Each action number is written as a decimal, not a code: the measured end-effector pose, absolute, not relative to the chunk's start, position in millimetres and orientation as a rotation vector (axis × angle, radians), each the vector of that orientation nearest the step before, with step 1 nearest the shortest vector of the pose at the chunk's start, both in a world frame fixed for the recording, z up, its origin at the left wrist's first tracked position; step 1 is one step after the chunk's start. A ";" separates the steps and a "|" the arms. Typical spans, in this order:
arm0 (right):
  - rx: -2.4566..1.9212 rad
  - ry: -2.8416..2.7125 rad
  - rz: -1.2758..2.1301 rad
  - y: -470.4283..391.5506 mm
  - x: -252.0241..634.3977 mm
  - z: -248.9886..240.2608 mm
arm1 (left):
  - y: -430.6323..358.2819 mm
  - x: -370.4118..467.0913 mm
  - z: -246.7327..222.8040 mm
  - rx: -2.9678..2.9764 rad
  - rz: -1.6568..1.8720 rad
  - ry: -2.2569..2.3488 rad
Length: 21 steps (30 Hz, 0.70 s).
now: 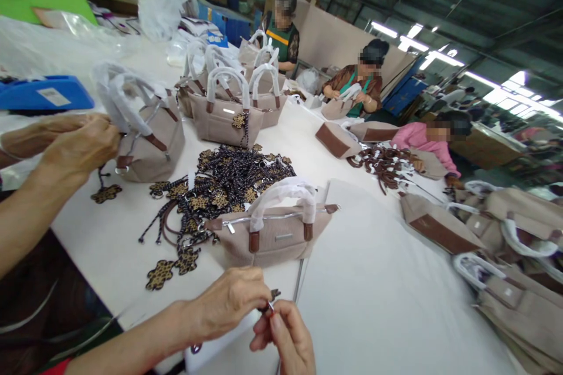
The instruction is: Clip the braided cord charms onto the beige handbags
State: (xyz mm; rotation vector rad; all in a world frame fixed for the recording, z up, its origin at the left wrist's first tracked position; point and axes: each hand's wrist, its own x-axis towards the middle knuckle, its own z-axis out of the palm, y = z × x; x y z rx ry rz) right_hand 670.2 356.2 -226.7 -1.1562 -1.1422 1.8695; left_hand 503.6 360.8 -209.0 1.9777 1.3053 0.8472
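My left hand [229, 300] and my right hand [285, 337] meet at the near table edge. Both pinch a small metal clasp [271, 303] between their fingertips. A thin strap [299, 281] seems to run from the clasp up toward a beige handbag [275, 234] with paper-wrapped handles, lying just beyond my hands. Left of that bag is a pile of dark braided cords with leopard-print flower charms [220, 184].
At the left, a co-worker's hands [77, 146] hold another beige handbag [149, 140]. More bags stand at the back [226, 111] and are stacked at the right [505, 234]. Three people work on the far side of the white table [373, 293]. A blue tray [44, 94] sits at the far left.
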 end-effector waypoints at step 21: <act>-1.243 -1.159 1.650 377.0 679.0 -248.6 | 390.4 516.5 -206.5 1.779 0.702 1.364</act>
